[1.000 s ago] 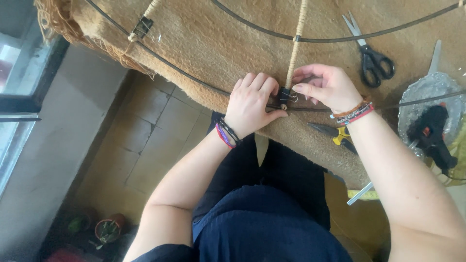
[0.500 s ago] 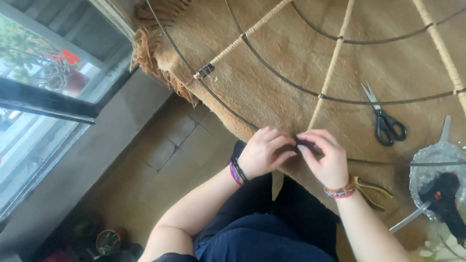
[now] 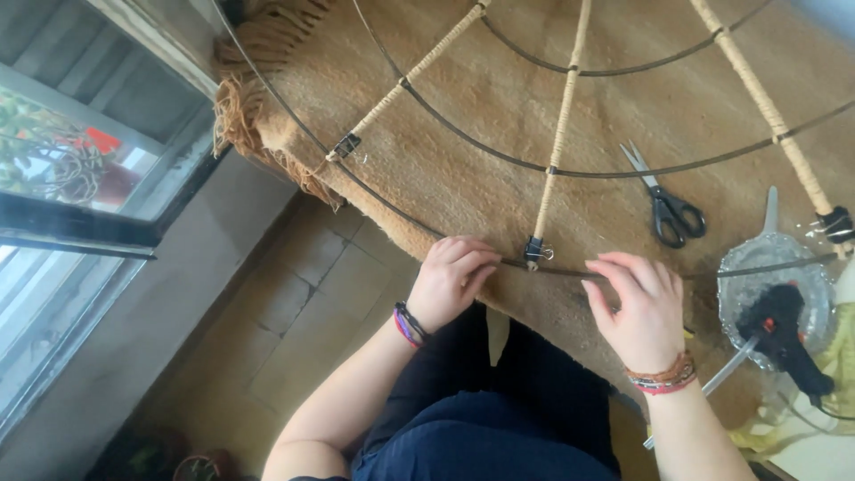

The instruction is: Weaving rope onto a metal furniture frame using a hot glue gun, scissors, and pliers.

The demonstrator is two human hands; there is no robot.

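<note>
Wire frame [image 3: 623, 169] lies flat on the tan cloth [image 3: 499, 116], its outer ring pinched by the left hand [image 3: 450, 281] and lightly fingered by the right hand [image 3: 637, 307]; jostling could probably pop the binder clip [image 3: 534, 250] loose.

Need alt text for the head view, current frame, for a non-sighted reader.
Both hands, left hand and right hand, rest on the outer wire ring of a round frame lying on a tan fringed cloth, either side of a black binder clip. Scissors and a black glue gun lie to the right.
</note>
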